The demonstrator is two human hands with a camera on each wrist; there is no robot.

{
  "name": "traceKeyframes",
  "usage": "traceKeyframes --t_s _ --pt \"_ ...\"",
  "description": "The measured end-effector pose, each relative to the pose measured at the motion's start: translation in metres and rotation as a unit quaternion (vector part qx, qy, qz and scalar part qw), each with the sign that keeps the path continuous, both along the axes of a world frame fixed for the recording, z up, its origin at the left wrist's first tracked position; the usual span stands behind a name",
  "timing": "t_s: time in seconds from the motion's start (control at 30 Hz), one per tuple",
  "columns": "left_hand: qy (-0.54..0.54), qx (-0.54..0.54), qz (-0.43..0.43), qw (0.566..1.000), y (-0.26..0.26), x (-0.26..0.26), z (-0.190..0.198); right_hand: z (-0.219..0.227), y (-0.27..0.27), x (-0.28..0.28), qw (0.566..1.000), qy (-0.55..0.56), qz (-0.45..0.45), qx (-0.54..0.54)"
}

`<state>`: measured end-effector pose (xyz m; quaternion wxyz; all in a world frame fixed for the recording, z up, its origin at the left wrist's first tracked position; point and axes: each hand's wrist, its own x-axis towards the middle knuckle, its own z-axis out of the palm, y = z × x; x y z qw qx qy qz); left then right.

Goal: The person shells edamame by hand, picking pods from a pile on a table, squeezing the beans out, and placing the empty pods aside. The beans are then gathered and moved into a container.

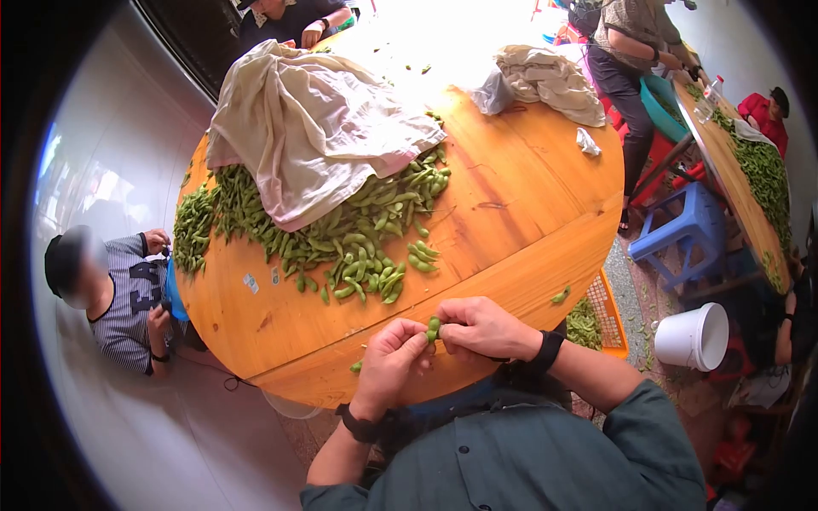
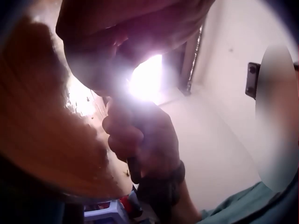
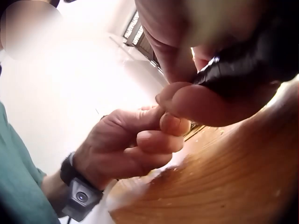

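Note:
A green soybean pod is held low over the near edge of the round wooden table. My left hand pinches it between thumb and fingers. Right up against the pod are the fingertips of my right hand. That hand also grips a slim black tool, whose dark end shows below the curled fingers in the left wrist view; I cannot tell its kind. Another pod lies beside my left hand. Ahead of both hands spreads a heap of soybean pods, partly covered by a pale cloth.
A lone pod lies near the table's right edge. Below stand an orange crate holding pods, a white bucket and a blue stool. A bundled cloth rests at the back. People sit at the left and back.

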<state>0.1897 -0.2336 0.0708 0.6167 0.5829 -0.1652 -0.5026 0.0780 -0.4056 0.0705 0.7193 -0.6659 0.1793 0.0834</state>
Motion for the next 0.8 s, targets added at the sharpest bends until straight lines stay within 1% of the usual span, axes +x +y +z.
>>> traceKeyframes --t_s 0.03,0.07,0.1,0.13,0.2,0.23,0.27,0.3,0.33,0.37,0.4,0.47,0.53,0.6,0.63,0.67,0.7,0.73,0.77,0.8 --pt "0.036 -0.004 0.001 0.999 0.0 0.001 0.0 -0.001 -0.001 0.0 1.0 0.0 0.001 0.0" --pt "0.036 -0.004 0.002 0.999 0.001 0.002 -0.001 -0.002 -0.001 0.0 0.999 0.006 0.001 0.042" --pt "0.083 -0.02 0.005 0.996 0.002 0.003 -0.003 -0.003 -0.001 0.0 0.996 0.011 0.0 0.085" --pt "0.13 -0.036 0.008 0.991 0.003 0.004 -0.004 -0.001 -0.002 0.0 0.996 0.012 -0.001 0.087" --pt "0.111 -0.022 0.02 0.993 0.001 0.0 -0.003 0.004 -0.003 0.0 0.986 0.027 -0.01 0.161" --pt "0.091 -0.01 0.032 0.995 -0.001 -0.003 -0.002 0.004 -0.002 0.0 0.986 0.027 -0.01 0.162" --pt "0.091 -0.01 0.032 0.995 -0.002 -0.005 -0.003 0.003 -0.002 0.001 0.993 0.021 -0.022 0.118" --pt "-0.135 -0.003 0.015 0.991 -0.003 -0.008 -0.004 0.002 -0.001 0.001 0.997 0.016 -0.032 0.075" --pt "-0.353 0.006 -0.002 0.936 -0.002 -0.01 -0.004 0.003 0.001 0.0 0.997 0.018 -0.03 0.075" --pt "-0.434 0.005 -0.011 0.901 -0.003 -0.009 0.002 0.006 0.003 0.0 0.998 0.006 -0.032 0.047" --pt "-0.434 0.007 -0.008 0.901 -0.004 -0.009 0.002 0.008 0.004 -0.001 0.999 -0.008 -0.035 0.018" --pt "-0.533 -0.009 -0.015 0.846 -0.005 -0.009 0.001 0.009 0.006 0.0 0.999 -0.01 -0.037 0.01" --pt "-0.536 -0.017 -0.014 0.844 -0.005 -0.008 -0.002 0.009 0.006 0.001 0.999 -0.012 -0.04 0.002" --pt "-0.538 -0.023 -0.015 0.842 -0.003 -0.008 -0.002 0.007 0.006 0.002 0.998 -0.011 -0.044 0.034" --pt "-0.436 -0.004 -0.015 0.9 -0.002 -0.008 -0.002 0.006 0.006 0.002 0.998 -0.011 -0.042 0.035" --pt "-0.328 0.016 -0.015 0.944 0.0 -0.008 -0.002 0.006 0.004 0.003 0.998 0.001 -0.03 0.057" --pt "-0.328 0.017 -0.014 0.944 0.0 -0.007 -0.003 0.005 0.002 0.004 0.997 0.013 -0.017 0.079" --pt "-0.188 0.011 0.0 0.982 0.001 -0.006 -0.004 0.006 0.001 0.004 0.997 0.014 -0.016 0.08" --pt "-0.045 0.004 0.015 0.999 0.001 -0.005 -0.004 0.006 -0.001 0.005 0.994 0.019 -0.008 0.103" --pt "-0.045 0.004 0.015 0.999 0.0 -0.004 -0.002 0.007 -0.002 0.005 0.992 0.024 0.0 0.126"
